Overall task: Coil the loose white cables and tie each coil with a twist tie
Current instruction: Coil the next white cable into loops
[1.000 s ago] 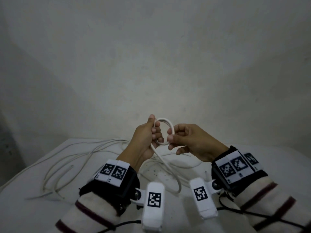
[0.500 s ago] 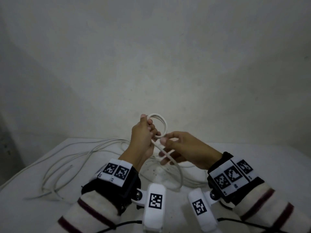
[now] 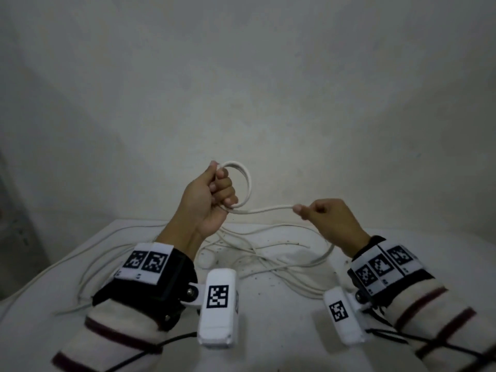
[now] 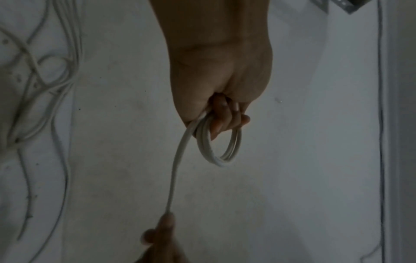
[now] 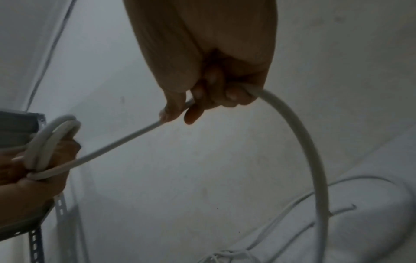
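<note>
Since a moment ago the right hand has drawn away from the left hand, which was nearly touching it, and a run of white cable now stretches between them. The left hand's fingers are curled tight round one side of a small coil of a few turns, the rest of the ring standing free beyond the fingertips. The right thumb and forefinger pinch the cable just past the thumb tip, the other fingers curled over it; behind them it arcs down to the loose cables lying tangled on the white surface below both hands. The coiling step looks to be under way and early, with much slack still lying out. Next, the right hand would likely need to sweep its length back to the left fingers as another turn. The held run lies roughly level, pointing from the left fingers across to the right thumb; the coil's ring stands about upright. No twist tie can be made out.
</note>
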